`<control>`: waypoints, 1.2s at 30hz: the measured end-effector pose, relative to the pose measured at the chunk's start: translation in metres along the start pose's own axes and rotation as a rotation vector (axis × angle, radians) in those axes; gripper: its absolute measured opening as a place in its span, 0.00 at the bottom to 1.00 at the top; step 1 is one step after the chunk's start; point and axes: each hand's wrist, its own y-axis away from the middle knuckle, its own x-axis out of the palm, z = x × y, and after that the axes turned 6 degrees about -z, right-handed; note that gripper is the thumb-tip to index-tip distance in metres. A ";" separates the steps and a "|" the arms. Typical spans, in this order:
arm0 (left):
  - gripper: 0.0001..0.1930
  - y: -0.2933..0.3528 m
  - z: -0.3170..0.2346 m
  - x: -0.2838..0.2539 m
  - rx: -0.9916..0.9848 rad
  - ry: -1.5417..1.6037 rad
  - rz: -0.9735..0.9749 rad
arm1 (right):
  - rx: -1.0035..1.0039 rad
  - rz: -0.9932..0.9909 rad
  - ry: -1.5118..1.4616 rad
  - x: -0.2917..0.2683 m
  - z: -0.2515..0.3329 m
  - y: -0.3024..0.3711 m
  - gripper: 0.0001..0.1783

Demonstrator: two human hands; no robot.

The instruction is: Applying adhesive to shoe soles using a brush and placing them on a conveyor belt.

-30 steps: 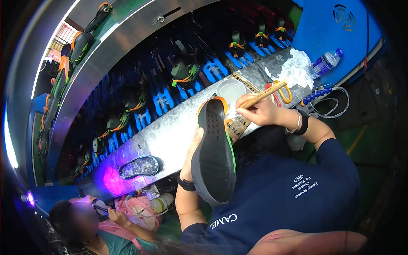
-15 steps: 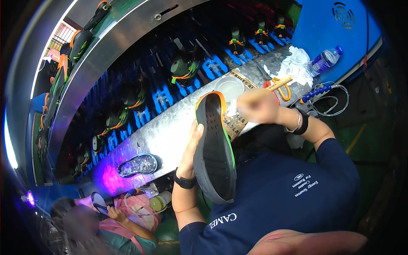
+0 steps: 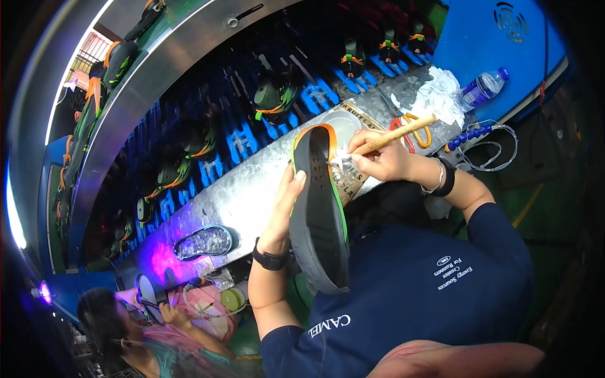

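My left hand (image 3: 287, 201) grips a black shoe sole (image 3: 318, 220) by its left side, fingers partly hidden behind it. The sole stands tilted lengthwise, its holed inner face showing and its rim edged orange and green. My right hand (image 3: 384, 157) is closed round a brush (image 3: 406, 130) with a pale wooden handle. The brush's whitish tip is at the sole's right inner rim, near the orange top end; whether it touches is hard to tell. Just behind my right hand sits a white bowl (image 3: 345, 120) on the metal ledge.
The metal ledge (image 3: 252, 164) also bears a blue-rimmed sole (image 3: 205, 242), scissors (image 3: 423, 131), crumpled white paper (image 3: 438, 94) and a bottle (image 3: 484, 89). A blue jointed hose (image 3: 466, 137) lies at its right. Beyond, blue racks (image 3: 242, 146) carry shoes. At lower left, a co-worker (image 3: 120, 327) handles another sole.
My right hand, blurred before, shows sharply with the brush tip at the sole's rim. The sole has shifted slightly. The co-worker's head has turned.
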 end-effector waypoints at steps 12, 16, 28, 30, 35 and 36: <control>0.25 -0.012 -0.015 0.001 -0.004 -0.050 0.059 | -0.235 0.162 0.090 0.000 0.025 0.007 0.07; 0.27 -0.014 -0.019 -0.001 -0.044 -0.103 0.087 | -0.311 0.221 0.091 0.003 0.035 0.011 0.06; 0.29 -0.024 -0.018 -0.008 -0.050 -0.191 0.053 | -0.304 0.329 -0.046 0.015 0.058 0.023 0.06; 0.29 -0.024 -0.018 -0.009 -0.048 -0.206 0.045 | -0.286 0.360 -0.099 0.016 0.059 0.025 0.06; 0.29 -0.025 -0.020 -0.011 -0.051 -0.204 0.051 | -0.268 0.172 -0.072 0.002 0.043 0.021 0.06; 0.29 -0.025 -0.021 -0.011 -0.046 -0.211 0.059 | -0.235 0.058 -0.006 -0.003 0.036 0.016 0.06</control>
